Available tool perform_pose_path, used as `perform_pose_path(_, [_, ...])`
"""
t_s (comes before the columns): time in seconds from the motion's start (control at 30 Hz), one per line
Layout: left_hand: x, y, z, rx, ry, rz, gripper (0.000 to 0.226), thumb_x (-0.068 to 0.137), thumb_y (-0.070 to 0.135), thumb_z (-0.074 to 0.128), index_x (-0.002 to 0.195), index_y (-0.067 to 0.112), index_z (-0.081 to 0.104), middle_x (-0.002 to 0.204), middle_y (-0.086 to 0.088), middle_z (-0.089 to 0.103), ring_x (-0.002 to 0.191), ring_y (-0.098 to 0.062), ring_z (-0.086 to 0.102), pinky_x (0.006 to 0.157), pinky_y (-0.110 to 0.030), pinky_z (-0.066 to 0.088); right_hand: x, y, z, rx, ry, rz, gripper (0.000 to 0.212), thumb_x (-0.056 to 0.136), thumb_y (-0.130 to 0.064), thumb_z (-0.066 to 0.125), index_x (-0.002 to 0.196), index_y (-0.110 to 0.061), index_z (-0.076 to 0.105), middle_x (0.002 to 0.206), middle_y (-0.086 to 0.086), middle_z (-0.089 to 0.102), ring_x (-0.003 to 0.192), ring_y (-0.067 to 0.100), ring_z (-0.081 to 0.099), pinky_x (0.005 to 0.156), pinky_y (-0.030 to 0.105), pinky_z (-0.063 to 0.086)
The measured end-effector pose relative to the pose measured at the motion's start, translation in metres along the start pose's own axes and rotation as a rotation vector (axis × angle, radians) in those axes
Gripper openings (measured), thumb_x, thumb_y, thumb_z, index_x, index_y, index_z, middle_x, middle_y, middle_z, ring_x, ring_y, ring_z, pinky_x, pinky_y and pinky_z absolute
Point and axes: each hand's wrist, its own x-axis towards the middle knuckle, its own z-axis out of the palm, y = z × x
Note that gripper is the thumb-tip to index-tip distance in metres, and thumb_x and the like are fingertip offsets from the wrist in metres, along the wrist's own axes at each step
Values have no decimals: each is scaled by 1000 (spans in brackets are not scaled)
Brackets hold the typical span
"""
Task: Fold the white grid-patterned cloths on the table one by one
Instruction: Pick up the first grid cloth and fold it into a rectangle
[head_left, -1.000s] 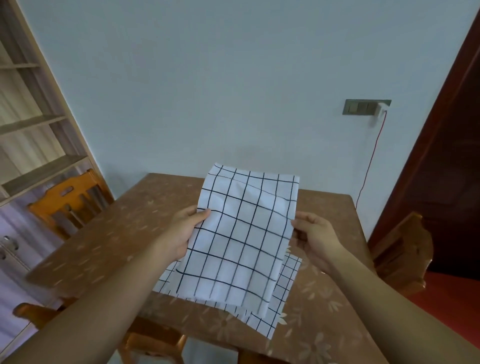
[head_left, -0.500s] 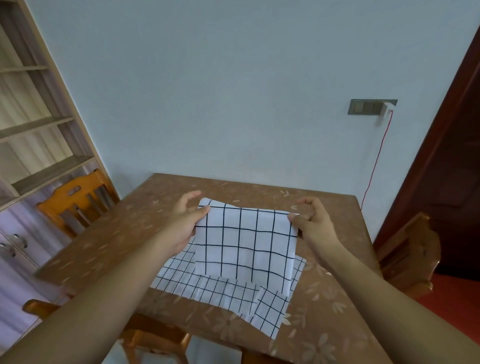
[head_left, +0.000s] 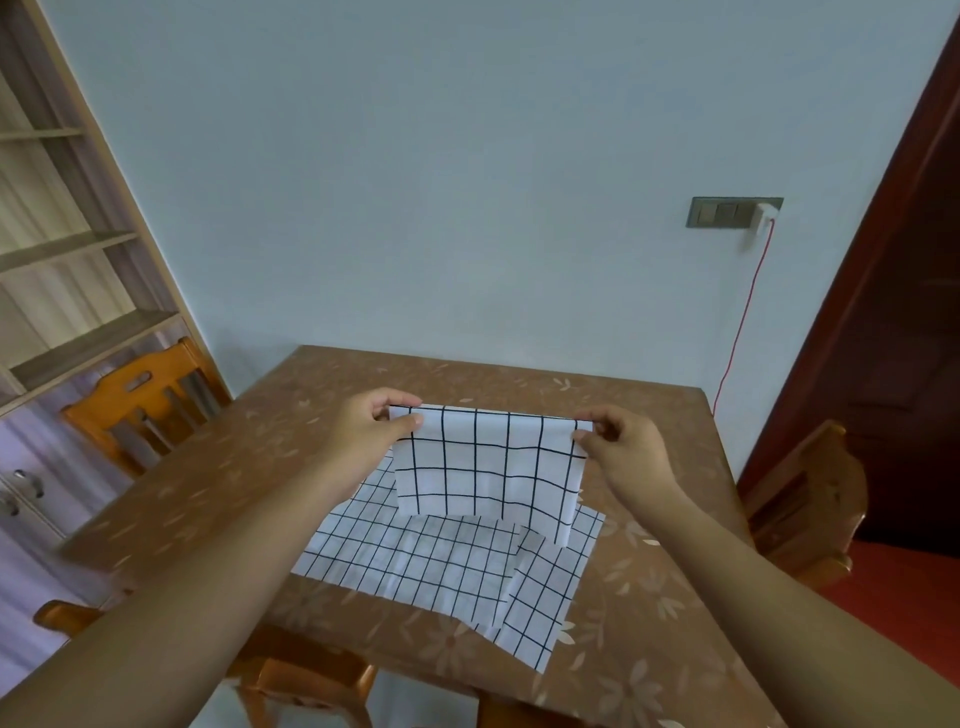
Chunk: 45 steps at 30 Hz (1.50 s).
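Lowered and folded shorter than before, the held cloth (head_left: 488, 467) is hanging at the head view's centre. The left hand (head_left: 371, 426) at nine o'clock and the right hand (head_left: 623, 447) at three are each pinching a top corner, above other cloths (head_left: 415, 561) lying on the table (head_left: 519, 384) toward six. Squaring this fold is probably depending on keeping that edge taut and level.

Folded white grid-patterned cloth (head_left: 488, 467): between left hand (head_left: 363, 431) and right hand (head_left: 623, 447), above flat white grid-patterned cloths (head_left: 415, 561) on brown floral desk (head_left: 649, 623). Orange wooden chair (head_left: 140, 405) left of desk; second wooden chair (head_left: 800, 499) right; wooden shelf unit (head_left: 67, 249) far left.
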Motion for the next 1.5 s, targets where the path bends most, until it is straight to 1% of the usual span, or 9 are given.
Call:
perform_pose_path(0.17, [-3,5,0,87,-5,49,14,90,15,75,101,23,77,71,-2,43,55,-6,41,45,-10,37,-2,-1,-2,-35,30,9,16,94,-11,71,103,-23,76,79,-1,63,69,11,55,63,20,45])
perform_pose_path(0.43, [5,2,-7,-124,-46,-104,11,92,20,72,98,25,81,86,8,73,85,-16,64,78,-33,52,0,-5,-3,91,24,79,12,92,-10,74,98,-18,79,82,3,72,73,21,63,59,16,51])
perform_pose_path(0.73, [2,-4,-20,-176,-69,-121,16,91,12,73,95,27,79,86,-7,59,78,-17,57,74,-31,50,-1,-7,5,242,30,123,17,93,-2,70,102,-13,79,86,11,74,73,18,59,58,22,51])
perform_pose_path(0.9, [3,-5,-29,165,-69,2,20,86,19,80,105,26,76,81,5,54,71,-9,51,64,-20,41,6,-16,12,7,-25,9,18,90,-5,74,92,-22,77,68,-4,57,51,1,49,47,11,41])
perform_pose_path(1.1, [18,-20,-45,371,-47,93,6,90,27,74,84,25,74,90,-6,67,82,-21,61,70,-31,42,15,-25,30,-113,-50,-38,14,88,-11,74,83,-24,74,100,-2,72,104,17,66,92,35,53])
perform_pose_path(1.2, [28,-28,-57,676,-90,155,10,93,34,70,92,24,72,108,2,59,98,-17,58,82,-31,45,20,-38,40,21,-159,-3,16,90,-4,70,85,-19,70,83,6,70,66,3,60,61,16,46])
perform_pose_path(1.3, [34,-35,-63,957,-211,201,28,89,49,68,112,34,66,121,11,61,114,-16,58,100,-47,47,26,-52,60,-13,-209,-102,16,90,-7,70,85,-22,70,74,8,69,57,9,53,58,23,44])
perform_pose_path(1.4, [35,-25,-49,693,-385,219,50,87,50,72,133,44,53,125,24,63,109,-8,65,93,-36,52,30,-71,90,-70,-279,-221,20,92,-10,69,83,-29,68,73,-6,68,65,6,55,66,25,45])
perform_pose_path(1.5, [46,-17,-33,346,-397,261,43,85,47,73,124,50,57,109,21,69,101,0,66,93,-34,53,36,-91,119,-148,-325,-329,21,93,-11,67,93,-32,70,67,-19,58,62,2,50,64,17,41])
